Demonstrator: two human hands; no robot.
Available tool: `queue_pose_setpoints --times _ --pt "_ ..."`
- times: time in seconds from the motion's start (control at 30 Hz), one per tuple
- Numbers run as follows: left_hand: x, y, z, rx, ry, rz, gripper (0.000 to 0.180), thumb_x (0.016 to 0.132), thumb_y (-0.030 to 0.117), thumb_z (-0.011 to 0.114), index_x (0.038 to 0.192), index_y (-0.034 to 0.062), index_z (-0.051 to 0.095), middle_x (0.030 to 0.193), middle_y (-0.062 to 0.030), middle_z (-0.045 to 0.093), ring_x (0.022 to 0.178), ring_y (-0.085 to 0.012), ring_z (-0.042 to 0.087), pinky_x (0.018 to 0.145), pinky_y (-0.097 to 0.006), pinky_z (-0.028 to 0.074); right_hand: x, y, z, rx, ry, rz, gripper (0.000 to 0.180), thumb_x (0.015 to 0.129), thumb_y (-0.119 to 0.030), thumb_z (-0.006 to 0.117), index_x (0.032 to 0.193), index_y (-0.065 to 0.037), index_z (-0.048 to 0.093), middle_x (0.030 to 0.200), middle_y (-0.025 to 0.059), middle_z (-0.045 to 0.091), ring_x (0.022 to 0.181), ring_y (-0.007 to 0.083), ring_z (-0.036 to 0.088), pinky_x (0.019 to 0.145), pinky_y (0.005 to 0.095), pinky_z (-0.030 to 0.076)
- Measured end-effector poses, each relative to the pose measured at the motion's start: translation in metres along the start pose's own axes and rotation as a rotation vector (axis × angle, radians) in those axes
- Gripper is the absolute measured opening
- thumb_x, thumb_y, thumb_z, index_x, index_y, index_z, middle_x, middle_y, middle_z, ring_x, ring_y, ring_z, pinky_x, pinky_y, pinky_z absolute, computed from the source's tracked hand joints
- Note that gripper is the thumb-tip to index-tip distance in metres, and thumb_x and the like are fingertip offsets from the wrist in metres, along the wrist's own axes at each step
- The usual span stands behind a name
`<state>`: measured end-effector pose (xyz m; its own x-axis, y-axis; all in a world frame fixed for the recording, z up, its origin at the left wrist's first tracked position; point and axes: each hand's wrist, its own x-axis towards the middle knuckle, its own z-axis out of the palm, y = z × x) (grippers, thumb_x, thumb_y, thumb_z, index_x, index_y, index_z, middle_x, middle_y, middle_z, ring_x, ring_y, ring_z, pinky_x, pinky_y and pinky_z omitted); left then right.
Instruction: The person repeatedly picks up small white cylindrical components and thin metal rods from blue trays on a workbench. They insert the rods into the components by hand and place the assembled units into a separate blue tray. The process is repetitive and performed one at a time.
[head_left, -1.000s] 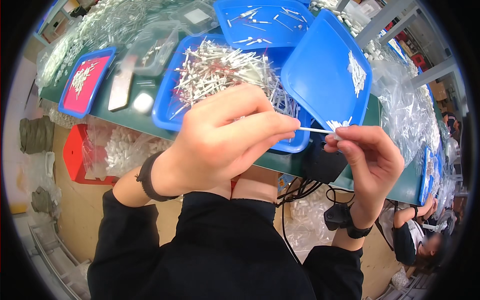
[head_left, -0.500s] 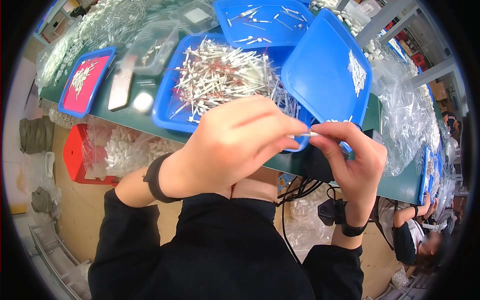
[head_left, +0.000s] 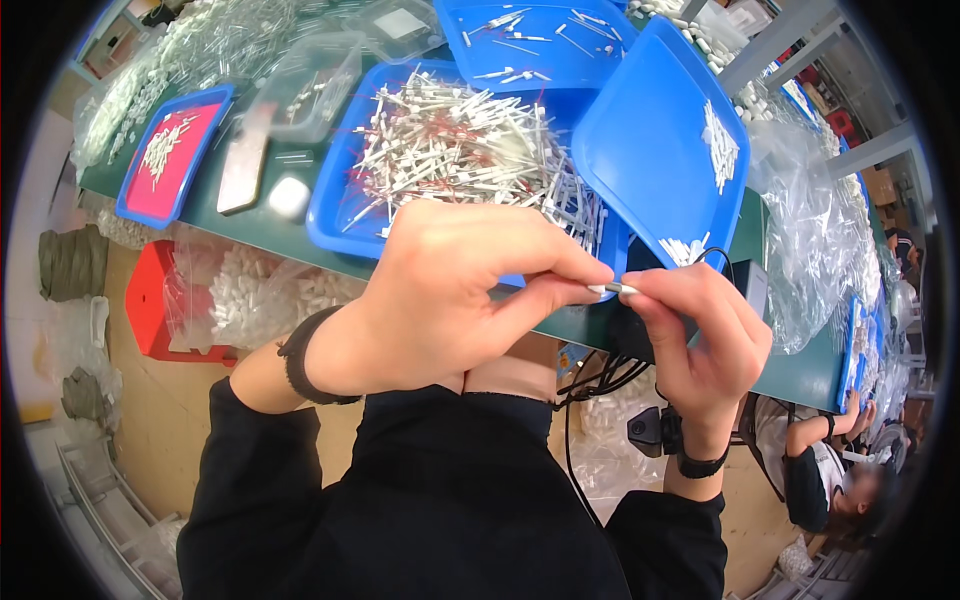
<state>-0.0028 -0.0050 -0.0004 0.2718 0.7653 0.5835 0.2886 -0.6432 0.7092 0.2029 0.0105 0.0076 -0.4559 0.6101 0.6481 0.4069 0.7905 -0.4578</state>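
Between my hands is a small, slender white stick with a grey middle [head_left: 616, 288]. The thumb and forefinger of my left hand [head_left: 450, 290] pinch its left end. My right hand [head_left: 710, 340] pinches its right end the same way. Both hands are in front of a blue tray [head_left: 325, 205] heaped with thin white sticks [head_left: 460, 150] showing some red strands. Part of that tray is hidden behind my left hand. To its right, a second blue tray [head_left: 640, 150] lies tilted, with small groups of white sticks [head_left: 720, 148] on it.
Another blue tray [head_left: 600, 72] with scattered pieces is at the back. On the left are a pink-lined tray [head_left: 190, 185], a phone-like slab [head_left: 243, 172], a white rounded case [head_left: 289, 198] and a clear box [head_left: 335, 80]. Plastic bags [head_left: 800, 240] and a co-worker [head_left: 830, 450] are at right.
My left hand has turned and its fingers have shifted, so thumb and forefinger now show at the stick's left end. The stick and right fingertips are slightly lower.
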Motion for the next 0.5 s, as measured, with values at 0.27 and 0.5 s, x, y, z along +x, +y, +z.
queue_pose_setpoints --times 0.27,0.5 --pt "-0.004 -0.001 -0.001 -0.011 -0.06 0.024 0.016 0.071 -0.008 0.068 0.085 0.0004 0.07 0.073 -0.009 0.067 0.063 -0.019 0.065 0.055 -0.025 0.049 -0.002 0.001 0.004 0.016 -0.061 -0.067 0.02 0.066 0.006 0.073 0.084 0.002 0.066 0.068 0.009 0.063 0.058 0.021 0.06 0.051 0.0284 0.046" --pt "-0.004 -0.008 -0.001 0.015 -0.015 -0.002 0.018 0.072 -0.007 0.067 0.087 0.0015 0.069 0.078 -0.0096 0.068 0.067 -0.0183 0.066 0.059 -0.026 0.05 0.004 0.006 0.013 -0.026 -0.117 -0.089 0.044 0.065 -0.001 0.076 0.107 -0.001 0.061 0.081 0.0077 0.067 0.066 0.0216 0.061 0.061 0.0296 0.047"
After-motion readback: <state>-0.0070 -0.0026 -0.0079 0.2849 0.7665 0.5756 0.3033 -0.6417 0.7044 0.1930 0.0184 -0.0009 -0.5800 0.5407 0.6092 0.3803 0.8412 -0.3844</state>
